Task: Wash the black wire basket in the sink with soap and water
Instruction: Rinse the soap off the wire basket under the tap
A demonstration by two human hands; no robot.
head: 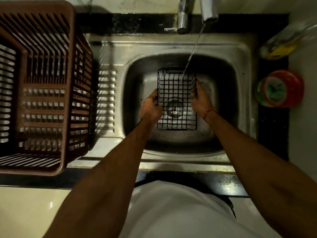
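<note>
Two hands grip the black wire basket [176,98] by its long sides: left hand [151,107] w/ fingers curled round the left edge, right hand [200,98] clasping the right edge, red thread at that wrist. Basket is held over the sink [240,54] bowl, drain visible thru the mesh. Thin water stream [192,54] from the tap [208,9] hits its far right corner. Brown plastic crate [42,86] sits left of sink; red-lidded tub [281,90] and a blurry bottle [281,47] on the right.
</note>
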